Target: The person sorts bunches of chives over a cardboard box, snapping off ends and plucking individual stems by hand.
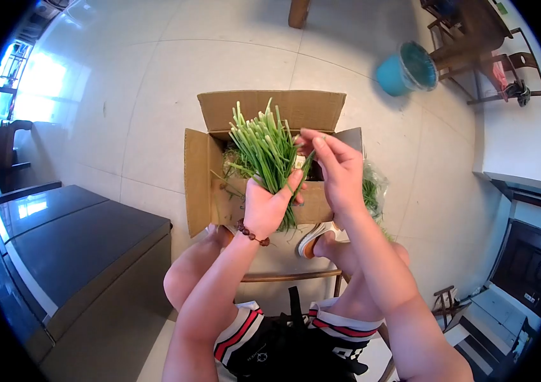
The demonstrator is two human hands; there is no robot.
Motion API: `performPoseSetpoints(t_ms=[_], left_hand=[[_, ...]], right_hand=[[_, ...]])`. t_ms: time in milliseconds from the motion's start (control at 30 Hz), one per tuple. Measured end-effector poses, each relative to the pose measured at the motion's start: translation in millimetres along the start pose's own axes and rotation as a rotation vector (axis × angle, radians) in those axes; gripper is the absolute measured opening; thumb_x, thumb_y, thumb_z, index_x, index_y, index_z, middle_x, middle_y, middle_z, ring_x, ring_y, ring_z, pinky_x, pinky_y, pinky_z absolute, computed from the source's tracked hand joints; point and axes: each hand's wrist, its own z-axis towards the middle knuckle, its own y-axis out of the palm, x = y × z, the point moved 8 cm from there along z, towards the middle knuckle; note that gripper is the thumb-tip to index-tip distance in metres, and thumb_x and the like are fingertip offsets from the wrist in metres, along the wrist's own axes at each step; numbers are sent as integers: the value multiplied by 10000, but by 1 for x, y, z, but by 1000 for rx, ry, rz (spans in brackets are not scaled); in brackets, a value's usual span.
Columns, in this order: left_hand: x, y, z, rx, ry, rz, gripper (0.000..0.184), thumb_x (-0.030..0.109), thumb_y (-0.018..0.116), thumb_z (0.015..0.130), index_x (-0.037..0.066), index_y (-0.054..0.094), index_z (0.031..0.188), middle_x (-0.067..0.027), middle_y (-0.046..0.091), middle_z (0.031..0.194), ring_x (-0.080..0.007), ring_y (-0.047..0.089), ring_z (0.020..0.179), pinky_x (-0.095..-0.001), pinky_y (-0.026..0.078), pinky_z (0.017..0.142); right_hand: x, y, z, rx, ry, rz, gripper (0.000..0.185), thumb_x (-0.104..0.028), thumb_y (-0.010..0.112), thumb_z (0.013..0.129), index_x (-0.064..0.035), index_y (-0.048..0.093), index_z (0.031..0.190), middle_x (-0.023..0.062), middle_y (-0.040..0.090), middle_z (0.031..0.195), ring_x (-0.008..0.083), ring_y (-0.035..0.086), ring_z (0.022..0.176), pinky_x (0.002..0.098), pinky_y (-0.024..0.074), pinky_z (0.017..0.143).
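I saw the left hand (271,202) wrapped around a bunch of chives (263,149), above the open cardboard box (308,105); just right of it, the right hand (341,167) pinched a thin stalk (309,165). A blue bucket (391,75) stood far right.

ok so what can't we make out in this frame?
All in the head view:
Carton interior: mostly hidden by the green bunch, left hand and right hand.
What the right hand pinches, if anything: too small to tell.
Plastic bag: partly hidden behind the right wrist.
Dark wooden furniture, upper right: cut off by the picture's edge.
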Motion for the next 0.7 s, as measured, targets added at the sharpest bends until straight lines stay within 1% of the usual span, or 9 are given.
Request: performPoseSetpoints(t_ms=[200, 233, 267, 300, 400, 500, 533, 633, 700], left_hand=[[-17, 0, 1, -59, -50, 338, 177, 84, 732, 905, -21, 693, 1042, -98, 739, 837, -141, 693, 680, -306, 552, 608], [-12, -1, 1, -38, 40, 454, 201, 70, 729, 878, -22, 686, 1051, -133, 743, 858, -193, 717, 715, -335, 562, 640], [-6, -1, 0, -17, 130, 570, 230, 56, 726, 851, -23, 679, 1061, -169, 748, 879, -245, 742, 749, -364, 572, 673], [-3, -1, 0, -9, 182, 603, 276, 55, 728, 814, -14, 666, 1074, -228, 729, 920, -366, 736, 836, -414, 576, 719], [13, 3, -3, 3, 398, 712, 293, 68, 727, 801, -8, 656, 1074, -231, 722, 913, -419, 710, 863, -430, 576, 743], [9, 7, -1, -5, 386, 770, 327, 51, 700, 794, 4, 641, 1112, -213, 721, 955, -405, 706, 903, -434, 572, 775], [8, 8, -2, -13, 387, 792, 352, 24, 675, 799, 14, 635, 1149, -177, 732, 973, -378, 716, 908, -411, 572, 775], [15, 11, -5, -43, 400, 786, 428, 84, 724, 804, -28, 580, 1190, -248, 697, 1006, -433, 681, 940, -456, 561, 799], [21, 15, -6, -79, 435, 724, 538, 155, 772, 817, -79, 532, 1237, -272, 684, 1035, -450, 674, 954, -464, 554, 819]], right_hand=[[16, 20, -9, -181, 72, 252, 559, -379, 521, 1069, 52, 520, 1424, 121, 630, 1339, 168, 564, 1239, 340, 418, 1076], [16, 26, -10, -240, 25, 182, 805, -546, 553, 1011, 53, 374, 1517, 124, 542, 1444, 180, 496, 1320, 351, 368, 1126], [23, 25, -10, -242, 26, 181, 805, -546, 553, 1011, 53, 374, 1517, 124, 542, 1444, 180, 496, 1320, 351, 368, 1126], [23, 28, -10, -286, -34, 231, 907, -583, 619, 953, 56, 336, 1532, 122, 532, 1454, 181, 486, 1330, 351, 362, 1133], [23, 28, -7, -285, -60, 110, 1125, -531, 845, 777, 60, 277, 1548, 123, 526, 1453, 191, 492, 1324, 356, 356, 1144], [13, 34, -10, -180, -83, 20, 796, -170, 869, 781, 64, 460, 1422, 124, 645, 1295, 178, 619, 1152, 351, 480, 1028], [12, 33, -10, -181, -81, 18, 796, -170, 869, 781, 64, 460, 1422, 124, 645, 1295, 178, 619, 1152, 351, 480, 1028], [5, 31, -11, -117, -49, 41, 284, -76, 718, 904, 48, 635, 1146, 141, 725, 1004, 244, 708, 965, 366, 582, 855], [6, 26, -8, -126, -11, 98, 310, -76, 699, 916, 54, 614, 1184, 147, 722, 1009, 244, 708, 962, 375, 583, 850]])
